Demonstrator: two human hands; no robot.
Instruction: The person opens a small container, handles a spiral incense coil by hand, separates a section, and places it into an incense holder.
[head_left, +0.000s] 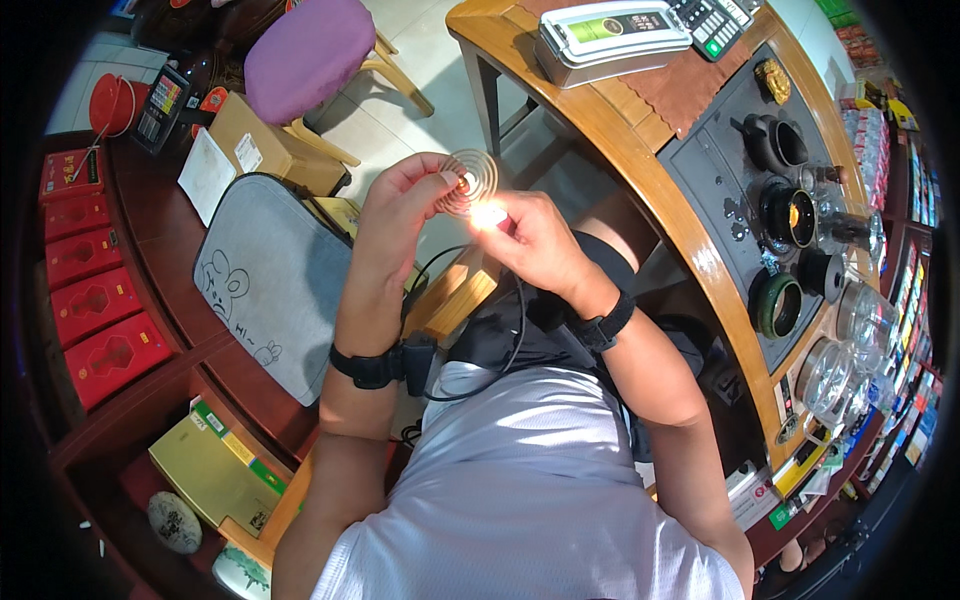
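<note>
A thin spiral coil (486, 166), like an incense or mosquito coil, is pinched near its centre between the thumb and fingers of my left hand (401, 199). A small gold-coloured piece shows by that thumb. My right hand (534, 232) is closed around what looks like a lighter (507, 223); only a reddish bit of it shows, the rest being covered by the fingers. A bright flame (489, 214) glows at the lower edge of the coil. Glare hides whether the flame touches it. Both hands are raised over my lap, close together.
At right, a wooden tea table (679, 225) carries a dark tea tray (694, 169), teaware and glass jars (836, 382). A metal tin (592, 71) lies near its corner. A grey mat (277, 292) and red boxes (116, 356) are at left. A black cable (517, 315) crosses my lap.
</note>
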